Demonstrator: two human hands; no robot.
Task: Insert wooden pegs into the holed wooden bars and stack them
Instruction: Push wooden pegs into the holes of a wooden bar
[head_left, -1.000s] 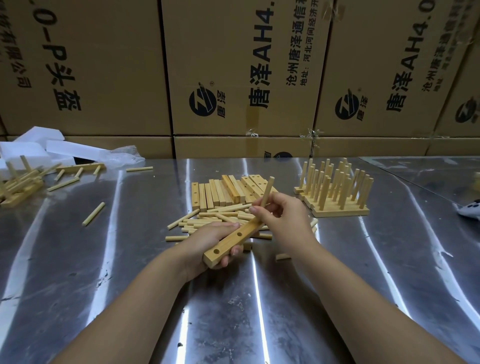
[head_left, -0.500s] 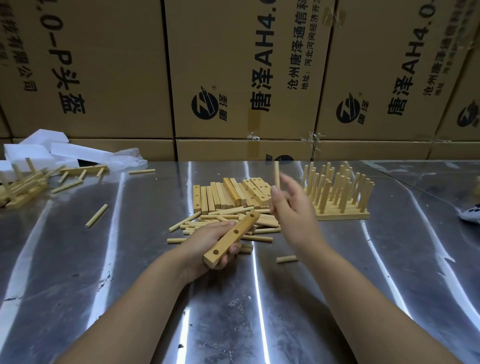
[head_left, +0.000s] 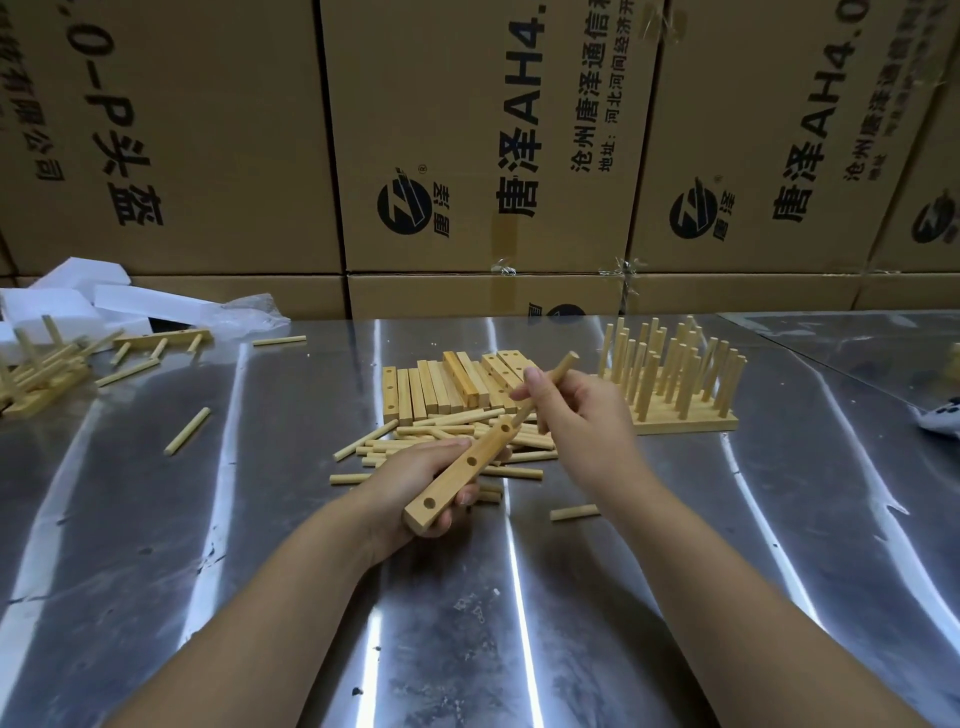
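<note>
A person stands at a shiny metal table (head_left: 156, 545), bare forearms reaching out over it.

At the far left lies a jumble of pegged bars (head_left: 31, 379), and one stray peg (head_left: 188, 430) lies apart from it. In the middle, the left hand (head_left: 405, 475) holds a holed wooden bar (head_left: 452, 480) slanting away, with three empty holes showing. Behind it are a heap of loose pegs (head_left: 441, 447) and a row of bare bars (head_left: 452, 387). Just to the right, the right hand (head_left: 587, 415) holds a peg (head_left: 558, 370) tilted, its lower tip at the bar's far end, close to the last hole. I cannot tell whether it has entered. Further right stands the finished stack (head_left: 675, 384), its pegs upright.

The peg leans instead of standing square to the bar. Pushed like this, it would probably jam or skid off the hole's rim. The bar is gripped only along its near half, so a hard push could tip the far end down.

The left hand's fingers are curled round the bar from beneath, closed firmly on it. The right hand pinches the peg partway along between thumb and fingers, and the top end sticks out free.
</note>
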